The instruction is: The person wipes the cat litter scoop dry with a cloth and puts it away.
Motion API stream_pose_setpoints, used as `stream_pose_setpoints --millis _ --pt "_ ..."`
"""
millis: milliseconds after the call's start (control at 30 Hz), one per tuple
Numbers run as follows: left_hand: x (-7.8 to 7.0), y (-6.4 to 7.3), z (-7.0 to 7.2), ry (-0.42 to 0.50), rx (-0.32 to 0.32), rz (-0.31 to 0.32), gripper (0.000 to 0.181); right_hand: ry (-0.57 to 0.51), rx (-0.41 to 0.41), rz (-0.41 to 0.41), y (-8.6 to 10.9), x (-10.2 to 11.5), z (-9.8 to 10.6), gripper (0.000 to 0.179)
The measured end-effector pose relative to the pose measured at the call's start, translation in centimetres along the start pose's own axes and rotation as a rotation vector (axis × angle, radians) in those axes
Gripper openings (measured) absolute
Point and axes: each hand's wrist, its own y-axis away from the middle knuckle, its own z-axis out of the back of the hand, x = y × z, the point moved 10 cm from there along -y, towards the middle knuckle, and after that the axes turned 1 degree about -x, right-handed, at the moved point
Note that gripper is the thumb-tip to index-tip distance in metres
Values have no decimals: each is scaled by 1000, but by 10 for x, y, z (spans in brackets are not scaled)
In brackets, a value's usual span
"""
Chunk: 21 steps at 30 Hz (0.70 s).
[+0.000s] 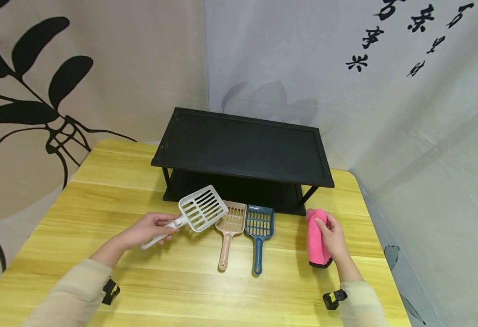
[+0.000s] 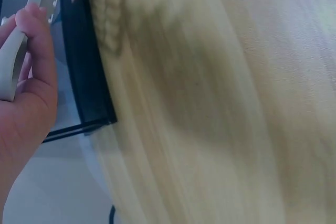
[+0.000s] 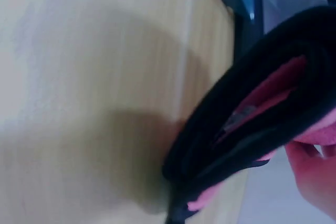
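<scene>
My left hand (image 1: 150,230) grips the handle of a white slotted litter scoop (image 1: 203,208), its head raised above the table and pointing right. In the left wrist view, the fingers (image 2: 39,45) wrap round the pale handle (image 2: 11,66). A folded pink cloth (image 1: 317,238) with black edging is held by my right hand (image 1: 334,236) at the table's right side. Its black-bound folded end (image 3: 252,108) fills much of the right wrist view. Between the hands lie a beige litter scoop (image 1: 225,250) and a blue litter scoop (image 1: 258,245), side by side, handles toward me.
Behind the scoops stands a black two-tier rack (image 1: 243,145), its upper shelf bare. The wooden table (image 1: 173,290) runs back to fabric curtains (image 1: 263,54) with black leaf and character prints.
</scene>
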Motion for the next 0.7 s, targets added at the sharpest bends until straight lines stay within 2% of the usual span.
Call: stream_pose_setpoints --millis 133,333,700 --pt "-7 -3 -5 3 40 -2 59 -39 -27 -1 3 9 6 37" --pt "-19 -9 -13 -24 77 12 58 -30 -65 36 5 23 11 33" --pt "-39 -24 -37 -27 157 24 56 -101 -66 58 15 50 2 30"
